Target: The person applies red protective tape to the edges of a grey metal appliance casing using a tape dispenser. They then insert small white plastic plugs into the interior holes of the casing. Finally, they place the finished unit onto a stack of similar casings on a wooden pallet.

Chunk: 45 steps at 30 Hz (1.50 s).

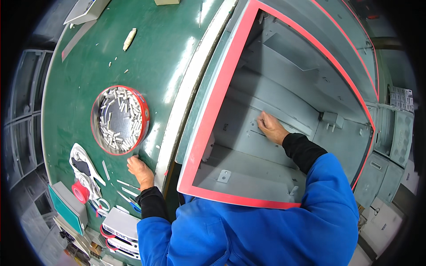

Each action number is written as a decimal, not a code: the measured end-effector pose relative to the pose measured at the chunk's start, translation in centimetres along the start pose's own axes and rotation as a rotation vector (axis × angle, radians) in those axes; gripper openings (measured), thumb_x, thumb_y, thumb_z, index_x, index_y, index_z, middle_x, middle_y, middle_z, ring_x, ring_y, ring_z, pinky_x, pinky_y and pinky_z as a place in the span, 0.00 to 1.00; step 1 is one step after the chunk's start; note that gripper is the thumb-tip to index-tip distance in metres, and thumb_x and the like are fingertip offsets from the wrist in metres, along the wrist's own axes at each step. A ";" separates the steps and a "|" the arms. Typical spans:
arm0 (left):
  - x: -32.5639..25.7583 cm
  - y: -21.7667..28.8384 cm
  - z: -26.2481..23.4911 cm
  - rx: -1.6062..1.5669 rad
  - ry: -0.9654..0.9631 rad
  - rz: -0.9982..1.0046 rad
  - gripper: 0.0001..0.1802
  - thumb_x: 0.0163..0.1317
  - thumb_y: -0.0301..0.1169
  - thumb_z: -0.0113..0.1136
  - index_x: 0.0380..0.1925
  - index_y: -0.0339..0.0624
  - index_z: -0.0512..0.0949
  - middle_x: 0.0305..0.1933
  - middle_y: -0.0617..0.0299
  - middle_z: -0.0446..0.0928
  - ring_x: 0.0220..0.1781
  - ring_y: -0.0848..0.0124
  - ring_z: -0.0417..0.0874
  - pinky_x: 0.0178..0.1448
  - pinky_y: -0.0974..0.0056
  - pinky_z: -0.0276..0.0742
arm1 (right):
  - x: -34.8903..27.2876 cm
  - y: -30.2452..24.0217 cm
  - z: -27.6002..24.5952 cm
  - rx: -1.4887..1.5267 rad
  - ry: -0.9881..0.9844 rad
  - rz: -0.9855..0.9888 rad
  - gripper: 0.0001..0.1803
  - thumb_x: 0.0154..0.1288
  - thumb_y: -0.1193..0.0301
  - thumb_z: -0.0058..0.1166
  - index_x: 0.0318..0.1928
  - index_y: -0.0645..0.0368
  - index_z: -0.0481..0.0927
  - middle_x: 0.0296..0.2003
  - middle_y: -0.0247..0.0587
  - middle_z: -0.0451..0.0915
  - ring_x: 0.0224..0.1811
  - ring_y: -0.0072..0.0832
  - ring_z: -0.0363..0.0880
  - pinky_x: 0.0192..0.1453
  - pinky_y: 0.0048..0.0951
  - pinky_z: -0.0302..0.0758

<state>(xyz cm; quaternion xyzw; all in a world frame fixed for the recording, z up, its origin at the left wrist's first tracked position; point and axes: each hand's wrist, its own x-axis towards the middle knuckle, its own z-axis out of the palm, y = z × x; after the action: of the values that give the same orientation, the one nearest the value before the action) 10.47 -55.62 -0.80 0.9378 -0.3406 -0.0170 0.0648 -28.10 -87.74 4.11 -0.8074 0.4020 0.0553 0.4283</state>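
Note:
My right hand (pixel 271 127) reaches into a grey metal cabinet (pixel 248 153) whose front edge is lined with red tape (pixel 217 104). Its fingers are closed in a pinch close to the inner panel, by some small holes; whatever they hold is hidden. On the green table, my left hand (pixel 140 172) rests just below a round red tin (pixel 144 116), fingers curled together. I cannot make out anything in them. Many small white cylindrical pieces (pixel 133 107) lie in the tin, piled along its wall, with the dark bottom showing in the middle.
Scissors (pixel 103 204), a pink tape roll (pixel 80 192) and a white glove (pixel 84 157) lie at the table's lower left. White boxes (pixel 122 226) stand near my left forearm. A white bin (pixel 84 12) sits at the far left. More red-edged cabinets (pixel 341 26) stand beyond.

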 end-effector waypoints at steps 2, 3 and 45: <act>-0.1 0.0 -0.2 0.001 0.009 0.030 0.13 0.52 0.17 0.44 0.39 0.38 0.69 0.41 0.52 0.68 0.47 0.52 0.69 0.49 0.50 0.62 | 0.1 0.0 0.1 -0.026 0.005 -0.017 0.08 0.68 0.69 0.42 0.34 0.60 0.62 0.28 0.46 0.68 0.31 0.41 0.68 0.38 0.38 0.67; -0.2 0.1 -0.2 0.000 0.014 0.045 0.13 0.52 0.17 0.44 0.39 0.38 0.69 0.41 0.52 0.68 0.47 0.52 0.69 0.49 0.50 0.62 | 0.3 -0.1 0.2 -0.030 0.010 -0.015 0.09 0.67 0.69 0.42 0.33 0.61 0.63 0.28 0.46 0.69 0.32 0.42 0.69 0.39 0.39 0.67; 6.4 18.9 -23.5 -2.191 -0.855 0.424 0.09 0.70 0.39 0.46 0.43 0.51 0.61 0.38 0.70 0.63 0.36 0.81 0.62 0.41 0.73 0.61 | 1.0 -34.0 -7.8 -0.343 0.450 -1.210 0.21 0.40 0.84 0.62 0.35 0.54 0.68 0.35 0.35 0.71 0.36 0.35 0.71 0.39 0.33 0.71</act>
<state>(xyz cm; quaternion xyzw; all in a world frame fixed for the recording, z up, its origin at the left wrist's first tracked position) 5.16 -71.54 25.04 0.2271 -0.2869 -0.5980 0.7131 -5.77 -83.52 30.53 -0.9391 -0.0568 -0.3014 0.1552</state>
